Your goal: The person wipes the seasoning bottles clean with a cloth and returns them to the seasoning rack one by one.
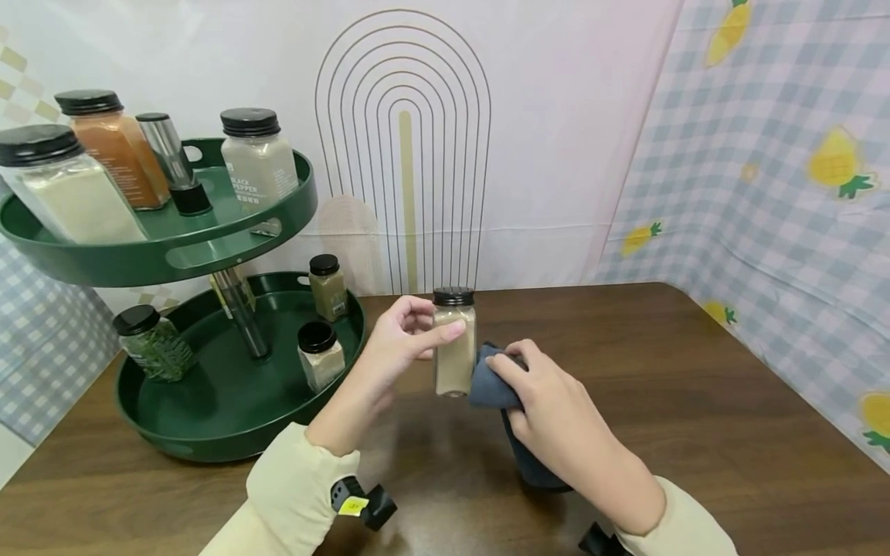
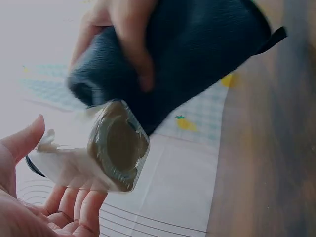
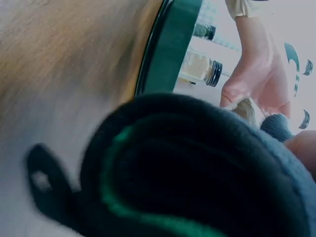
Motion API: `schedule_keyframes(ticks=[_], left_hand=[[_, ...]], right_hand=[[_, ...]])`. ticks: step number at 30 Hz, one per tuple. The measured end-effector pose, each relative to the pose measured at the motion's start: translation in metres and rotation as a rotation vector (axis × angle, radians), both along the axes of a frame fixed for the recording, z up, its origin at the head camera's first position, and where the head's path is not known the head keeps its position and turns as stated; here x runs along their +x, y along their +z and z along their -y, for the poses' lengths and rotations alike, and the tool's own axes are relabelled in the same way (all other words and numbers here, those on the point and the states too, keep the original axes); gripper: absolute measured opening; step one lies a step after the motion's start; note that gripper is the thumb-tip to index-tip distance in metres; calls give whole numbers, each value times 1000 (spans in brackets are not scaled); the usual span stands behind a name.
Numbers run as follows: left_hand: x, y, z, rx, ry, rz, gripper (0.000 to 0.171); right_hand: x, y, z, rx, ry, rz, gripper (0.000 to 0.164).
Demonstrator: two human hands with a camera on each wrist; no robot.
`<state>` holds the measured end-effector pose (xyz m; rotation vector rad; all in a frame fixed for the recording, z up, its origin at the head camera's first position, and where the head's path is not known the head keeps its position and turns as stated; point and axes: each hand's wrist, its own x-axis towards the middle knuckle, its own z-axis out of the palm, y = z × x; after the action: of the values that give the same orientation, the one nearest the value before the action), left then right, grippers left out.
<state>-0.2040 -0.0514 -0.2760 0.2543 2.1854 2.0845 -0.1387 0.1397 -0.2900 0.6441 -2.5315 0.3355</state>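
Observation:
My left hand (image 1: 391,349) holds a square glass spice jar (image 1: 455,363) upright above the table, thumb across its front and fingers behind it. The jar has a black lid and pale beige powder inside. In the left wrist view the jar's clear base (image 2: 123,148) faces the camera. My right hand (image 1: 556,409) grips a folded dark blue cloth (image 1: 494,384), whose upper end meets the jar's lower right side. The cloth's lower part hangs below that hand. In the right wrist view the rolled cloth (image 3: 197,158) hides most of the jar.
A green two-tier turntable rack (image 1: 239,444) stands on the left of the brown wooden table (image 1: 695,432). Its upper tier (image 1: 139,262) carries larger jars and a metal grinder (image 1: 170,158); smaller spice jars (image 1: 321,355) stand on the lower tier. A patterned cloth backdrop (image 1: 556,154) borders the table.

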Motion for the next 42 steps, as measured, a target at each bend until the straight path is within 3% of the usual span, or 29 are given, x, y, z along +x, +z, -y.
schedule_keyframes(ticks=[5, 8, 13, 18, 23, 27, 36, 42], left_hand=[[-1, 6, 5, 93, -43, 34, 44], [-1, 8, 6, 156, -103, 66, 50], [1, 0, -2, 259, -226, 126, 41], [6, -12, -15, 264, -358, 200, 44], [9, -18, -22, 222, -405, 237, 57], [9, -20, -23, 217, -392, 228, 46], [4, -20, -23, 454, -215, 218, 27], [3, -11, -15, 516, -145, 192, 25]], right_hand=[[0, 5, -3, 41, -12, 63, 44], [0, 14, -11, -17, -70, 57, 44], [0, 23, -21, -180, -134, 21, 40], [-1, 20, -17, -300, -80, -17, 34], [-2, 15, -12, -303, -67, -46, 36], [-2, 14, -12, -277, -63, -51, 40], [0, 9, -7, -203, -40, 0, 46], [3, 5, -1, -65, -4, 63, 41]])
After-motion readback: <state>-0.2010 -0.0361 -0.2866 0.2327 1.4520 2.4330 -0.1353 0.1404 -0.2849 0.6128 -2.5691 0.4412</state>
